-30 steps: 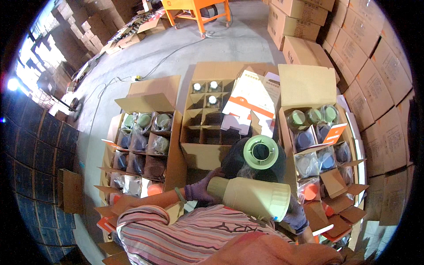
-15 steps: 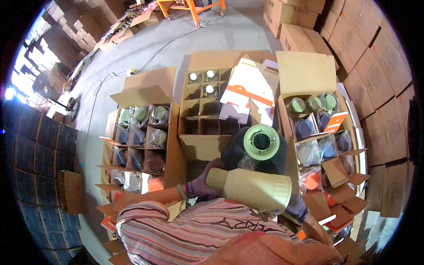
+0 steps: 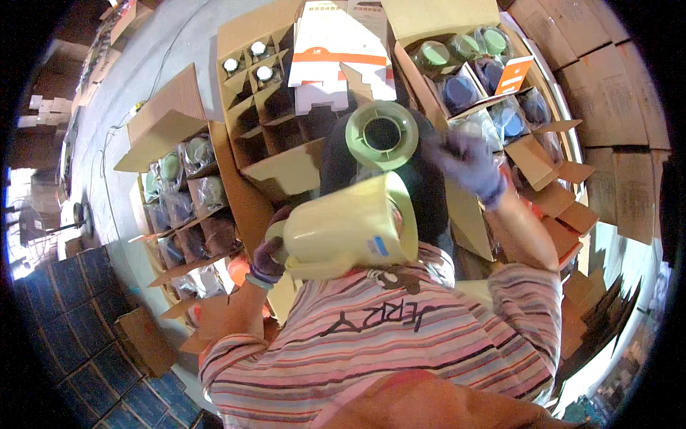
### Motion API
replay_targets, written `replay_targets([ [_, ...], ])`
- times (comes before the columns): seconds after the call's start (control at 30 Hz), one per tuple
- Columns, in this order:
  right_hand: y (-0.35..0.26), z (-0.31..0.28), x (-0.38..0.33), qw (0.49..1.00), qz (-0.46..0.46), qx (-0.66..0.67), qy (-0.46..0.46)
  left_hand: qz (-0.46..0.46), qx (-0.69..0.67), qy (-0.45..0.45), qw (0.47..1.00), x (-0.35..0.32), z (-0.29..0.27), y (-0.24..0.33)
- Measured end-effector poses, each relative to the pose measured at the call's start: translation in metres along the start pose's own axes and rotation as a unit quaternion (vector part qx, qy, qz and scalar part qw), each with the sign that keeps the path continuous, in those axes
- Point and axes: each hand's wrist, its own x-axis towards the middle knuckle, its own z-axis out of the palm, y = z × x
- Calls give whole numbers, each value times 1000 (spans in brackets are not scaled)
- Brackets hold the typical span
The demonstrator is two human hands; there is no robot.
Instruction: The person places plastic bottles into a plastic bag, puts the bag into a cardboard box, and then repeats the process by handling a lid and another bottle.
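A cream-yellow thermos jug point(image 3: 339, 229) lies sideways above my lap, its wide end to the right. A small blue label is stuck near that end, and the rim there is partly seen. My gloved left hand point(image 3: 273, 254) is closed round the narrow end at the left. A pale green flanged ring point(image 3: 382, 139) with a dark round centre rests on the dark surface just beyond the jug. To the right of that ring is my gloved right hand point(image 3: 468, 161), apart from the jug; its fingers are smeared by motion.
A divided carton point(image 3: 268, 161) with several white-capped bottles stands ahead, with printed white-and-orange cardboard point(image 3: 343, 50) at its right. Cartons of plastic-wrapped flasks flank me, at left point(image 3: 182, 189) and right point(image 3: 457, 93). Stacked brown boxes point(image 3: 604, 107) line the right side.
My right hand has left the jug's wide end and moved up and away. The jug has shifted left and turned, its wide end tilting upward. My view has swung and moved forward.
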Motion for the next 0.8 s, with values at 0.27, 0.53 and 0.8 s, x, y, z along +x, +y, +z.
replay_targets([
  [0.27, -21, 46, 115, 805, -149, -525, -231, 76, 187, 40, 979, -1, -82, -41],
  [0.53, -33, -9, 109, 967, -128, -173, -136, 10, 38, 69, 997, 5, -89, -42],
  [0.8, -75, 13, 57, 929, -288, -89, -216, 148, 688, 8, 710, 18, -54, -13],
])
